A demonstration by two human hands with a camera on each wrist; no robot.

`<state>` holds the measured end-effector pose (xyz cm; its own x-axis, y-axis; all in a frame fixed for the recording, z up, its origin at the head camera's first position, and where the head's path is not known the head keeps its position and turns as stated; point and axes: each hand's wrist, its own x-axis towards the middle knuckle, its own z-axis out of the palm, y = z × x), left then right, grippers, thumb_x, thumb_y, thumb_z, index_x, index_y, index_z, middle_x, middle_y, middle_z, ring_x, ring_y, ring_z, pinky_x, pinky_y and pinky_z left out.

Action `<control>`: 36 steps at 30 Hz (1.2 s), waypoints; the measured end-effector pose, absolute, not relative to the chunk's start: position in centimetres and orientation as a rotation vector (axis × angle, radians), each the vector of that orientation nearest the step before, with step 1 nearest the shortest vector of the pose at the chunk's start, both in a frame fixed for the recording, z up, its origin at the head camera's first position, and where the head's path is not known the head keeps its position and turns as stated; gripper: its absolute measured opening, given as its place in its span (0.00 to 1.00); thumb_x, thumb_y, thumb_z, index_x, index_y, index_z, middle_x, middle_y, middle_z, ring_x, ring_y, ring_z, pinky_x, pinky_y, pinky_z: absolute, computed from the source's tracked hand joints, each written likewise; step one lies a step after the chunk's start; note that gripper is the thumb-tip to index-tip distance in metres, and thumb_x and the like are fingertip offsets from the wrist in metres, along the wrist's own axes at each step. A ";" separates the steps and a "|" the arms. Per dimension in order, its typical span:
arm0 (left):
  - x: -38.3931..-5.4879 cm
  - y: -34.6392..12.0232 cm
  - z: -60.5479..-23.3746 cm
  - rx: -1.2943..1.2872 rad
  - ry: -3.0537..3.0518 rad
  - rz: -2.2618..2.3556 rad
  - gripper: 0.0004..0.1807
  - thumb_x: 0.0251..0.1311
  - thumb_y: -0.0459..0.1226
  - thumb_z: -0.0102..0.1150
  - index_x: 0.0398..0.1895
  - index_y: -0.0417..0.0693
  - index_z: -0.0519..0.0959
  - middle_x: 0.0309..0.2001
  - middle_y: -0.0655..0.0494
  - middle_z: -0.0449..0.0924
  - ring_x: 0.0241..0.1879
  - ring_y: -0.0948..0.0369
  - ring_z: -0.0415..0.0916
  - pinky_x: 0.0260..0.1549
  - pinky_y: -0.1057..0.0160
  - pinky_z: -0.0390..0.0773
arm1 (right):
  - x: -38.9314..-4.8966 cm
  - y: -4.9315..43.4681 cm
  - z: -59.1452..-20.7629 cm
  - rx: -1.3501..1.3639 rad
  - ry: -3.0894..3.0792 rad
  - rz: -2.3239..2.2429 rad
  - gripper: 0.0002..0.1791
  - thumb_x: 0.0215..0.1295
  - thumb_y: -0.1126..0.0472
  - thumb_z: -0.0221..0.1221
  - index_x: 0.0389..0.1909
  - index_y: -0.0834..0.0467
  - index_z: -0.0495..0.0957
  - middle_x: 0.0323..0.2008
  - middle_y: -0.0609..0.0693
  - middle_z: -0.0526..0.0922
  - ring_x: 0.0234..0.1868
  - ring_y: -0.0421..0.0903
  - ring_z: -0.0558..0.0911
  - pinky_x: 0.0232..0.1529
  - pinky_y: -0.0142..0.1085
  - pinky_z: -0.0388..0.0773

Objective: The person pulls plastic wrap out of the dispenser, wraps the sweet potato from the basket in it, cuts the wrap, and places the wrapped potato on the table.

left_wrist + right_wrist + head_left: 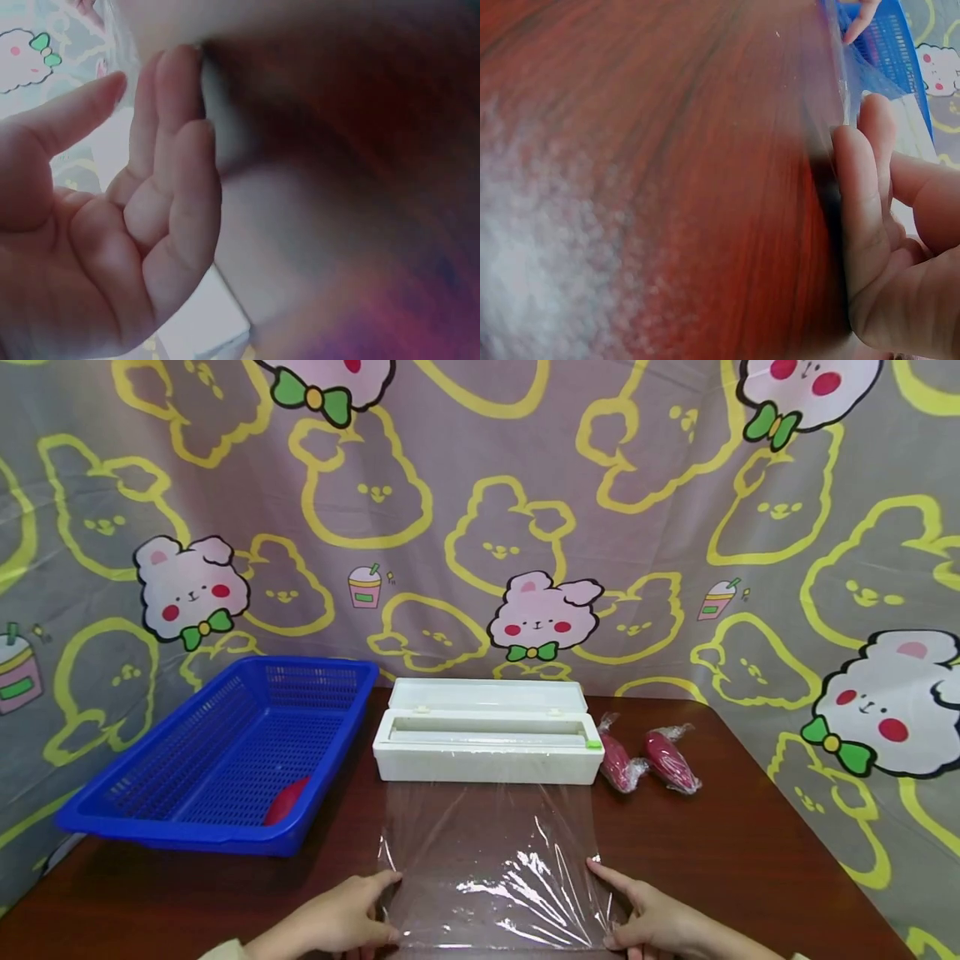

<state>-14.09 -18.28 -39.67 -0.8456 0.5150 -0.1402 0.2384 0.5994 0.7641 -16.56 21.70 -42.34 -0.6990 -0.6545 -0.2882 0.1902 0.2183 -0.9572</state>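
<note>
Clear cling film (495, 868) stretches from a white dispenser box (487, 764), its lid raised, toward the near table edge. At the film's near left corner is my left hand (337, 914), index finger and thumb spread apart and touching the side. My right hand (663, 918) touches the near right corner in the same spread way. In the left wrist view, the left hand (142, 202) has its thumb apart from the fingers. The right wrist view shows the right hand's fingers (859, 172) low by the film's edge. The index fingers are partly hidden in the wrist views.
A blue plastic basket (187, 833) stands at left with a smooth red item (287, 802) in it. Right of the box lie two elongated red items, one (617, 760) beside it and another (670, 760) farther right, both film-wrapped. A patterned cloth (637, 543) hangs behind the table.
</note>
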 end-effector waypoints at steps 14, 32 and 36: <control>-14.0 -20.1 -36.9 0.485 2.498 1.086 0.26 0.57 0.46 0.55 0.48 0.31 0.71 0.13 0.57 0.73 0.10 0.59 0.72 0.12 0.62 0.71 | -16.8 21.7 -42.4 -0.422 1.838 -1.534 0.50 0.50 0.68 0.63 0.67 0.63 0.39 0.11 0.48 0.72 0.10 0.33 0.71 0.10 0.22 0.65; -16.8 -23.0 -30.3 0.684 2.595 1.482 0.18 0.63 0.36 0.48 0.49 0.28 0.70 0.27 0.49 0.78 0.25 0.59 0.78 0.22 0.61 0.77 | -16.6 21.8 -42.6 -0.449 1.826 -1.555 0.50 0.50 0.67 0.63 0.66 0.65 0.38 0.11 0.47 0.71 0.10 0.33 0.71 0.11 0.22 0.66; -17.5 -23.9 -30.0 0.687 2.642 1.563 0.17 0.63 0.34 0.48 0.49 0.27 0.70 0.29 0.46 0.79 0.27 0.58 0.78 0.22 0.60 0.77 | -16.7 21.9 -42.7 -0.478 1.833 -1.552 0.50 0.50 0.66 0.63 0.65 0.66 0.38 0.12 0.46 0.71 0.11 0.33 0.71 0.11 0.22 0.66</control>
